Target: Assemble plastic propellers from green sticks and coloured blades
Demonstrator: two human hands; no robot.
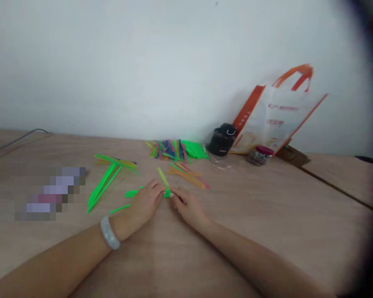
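My left hand [147, 202] lies over a flat row of bright green plastic sticks [131, 193], whose ends stick out on its left. Its fingers are closed at the right end of the row. Opposite it, my right hand [188, 205] pinches the same end, fingertips nearly touching the left ones. A thin yellow-green strip [163, 176] rises at a slant from between the fingertips; the fingers hide its lower end. Beside my left wrist, which wears a pale bangle [110, 233], lies a single green stick [120, 208].
Longer green sticks [102, 188] rest across coloured strips [116, 160] on the left. Behind my hands are loose orange and pink strips [189, 176] and a packed multicoloured bundle [174, 150]. A black bottle [222, 140], a lidded jar [260, 156] and a carrier bag [273, 116] stand back right.
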